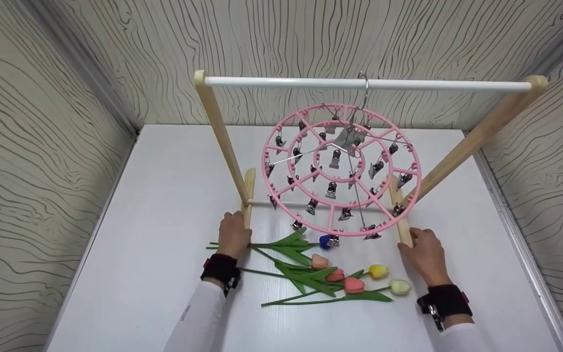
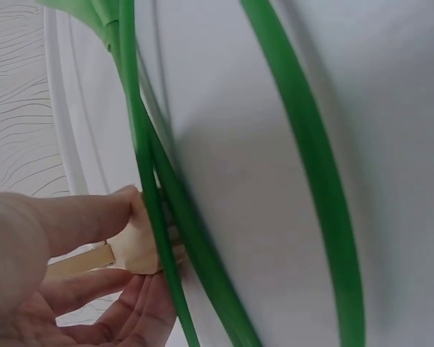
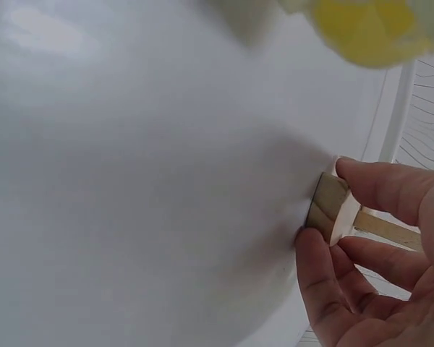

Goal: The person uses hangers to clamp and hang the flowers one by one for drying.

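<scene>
A wooden rack with a white top bar (image 1: 286, 83) stands on the table. From the bar hangs a round pink clip hanger (image 1: 333, 205) with several metal clips. My left hand (image 1: 233, 234) grips the near end of the rack's left foot (image 1: 249, 188); in the left wrist view the thumb and fingers pinch that wooden end (image 2: 136, 242). At the right foot (image 1: 403, 231), my right hand (image 1: 425, 255) holds the near end, with thumb and fingers on either side of the wood (image 3: 328, 206) in the right wrist view. Green stems (image 2: 195, 253) cross in front of the left fingers.
Several artificial tulips lie between the hands: a blue one (image 1: 326, 241), a yellow one (image 1: 378, 271), a white one (image 1: 400, 287) and pink ones (image 1: 354, 284). Behind the white table (image 1: 164, 161) rise patterned walls (image 1: 281, 39). A lower white rod (image 1: 281, 203) joins the rack's sides.
</scene>
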`<move>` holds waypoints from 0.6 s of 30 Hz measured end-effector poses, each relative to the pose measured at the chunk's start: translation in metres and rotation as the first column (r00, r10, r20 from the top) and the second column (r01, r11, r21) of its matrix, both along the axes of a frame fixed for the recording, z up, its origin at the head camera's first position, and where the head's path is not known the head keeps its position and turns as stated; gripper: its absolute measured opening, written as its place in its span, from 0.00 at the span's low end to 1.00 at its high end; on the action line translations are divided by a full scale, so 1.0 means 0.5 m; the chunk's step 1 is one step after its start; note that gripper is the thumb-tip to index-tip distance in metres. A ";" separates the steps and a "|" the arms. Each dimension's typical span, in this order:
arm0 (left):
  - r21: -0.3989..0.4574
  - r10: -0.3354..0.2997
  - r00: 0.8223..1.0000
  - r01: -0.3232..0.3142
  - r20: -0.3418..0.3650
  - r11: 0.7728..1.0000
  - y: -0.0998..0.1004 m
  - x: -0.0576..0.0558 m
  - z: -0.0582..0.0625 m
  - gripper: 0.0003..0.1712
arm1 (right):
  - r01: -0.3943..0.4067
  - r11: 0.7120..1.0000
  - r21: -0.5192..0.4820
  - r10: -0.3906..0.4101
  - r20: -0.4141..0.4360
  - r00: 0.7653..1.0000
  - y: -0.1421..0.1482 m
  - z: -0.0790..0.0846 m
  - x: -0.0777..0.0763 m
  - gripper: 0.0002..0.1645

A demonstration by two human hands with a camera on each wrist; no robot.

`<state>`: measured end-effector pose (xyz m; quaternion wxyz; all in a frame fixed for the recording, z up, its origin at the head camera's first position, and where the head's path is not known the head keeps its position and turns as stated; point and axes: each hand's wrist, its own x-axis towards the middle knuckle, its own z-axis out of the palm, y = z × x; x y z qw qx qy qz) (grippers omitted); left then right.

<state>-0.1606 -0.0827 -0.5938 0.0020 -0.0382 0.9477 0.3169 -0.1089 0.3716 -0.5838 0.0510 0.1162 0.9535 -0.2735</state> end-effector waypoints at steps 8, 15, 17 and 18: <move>-0.001 0.026 0.999 -0.026 0.019 1.000 0.005 -0.002 0.002 0.11 | -0.026 0.999 -0.021 0.026 -0.029 0.999 0.008 -0.005 -0.010 0.36; 0.017 0.043 0.998 -0.044 0.052 0.999 0.006 -0.010 -0.001 0.13 | -0.048 0.998 -0.037 0.047 -0.034 0.998 0.014 -0.011 -0.024 0.37; 0.018 0.049 0.997 -0.050 0.056 0.999 0.007 -0.013 -0.004 0.12 | -0.052 0.998 -0.043 0.051 -0.026 0.998 0.015 -0.011 -0.027 0.37; 0.019 0.050 0.997 -0.051 0.056 0.999 0.007 -0.014 -0.005 0.12 | -0.056 0.997 -0.047 0.055 -0.023 0.998 0.016 -0.012 -0.028 0.38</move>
